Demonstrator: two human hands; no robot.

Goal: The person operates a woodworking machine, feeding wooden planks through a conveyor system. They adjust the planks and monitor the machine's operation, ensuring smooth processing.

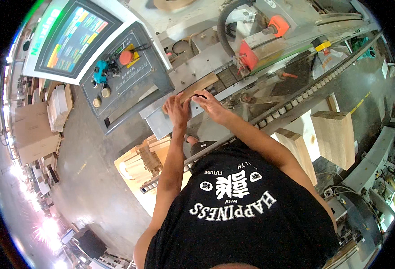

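Note:
A narrow wooden strip point(205, 83) lies lengthwise on the metal infeed bed point(161, 123) of a machine. My left hand point(177, 110) is over its near left end, fingers bent down and closed on the wood. Close beside it on the right, my right hand point(210, 107) has its fingers curled together at the strip's near edge. A small dark spot shows between those fingertips; whether it is a held thing or a gap, I cannot make out. The strip's far end points towards the machine's dark feed track point(229, 77).
To the left stands a control panel point(130, 74) with a lit screen point(74, 38) and a red button point(126, 57). Red guards point(249, 54) sit beyond the strip. A roller rail point(291, 99) runs diagonally past my right arm. Wooden boards point(334, 136) stand at right; stacked wood pieces point(149, 157) lie below left.

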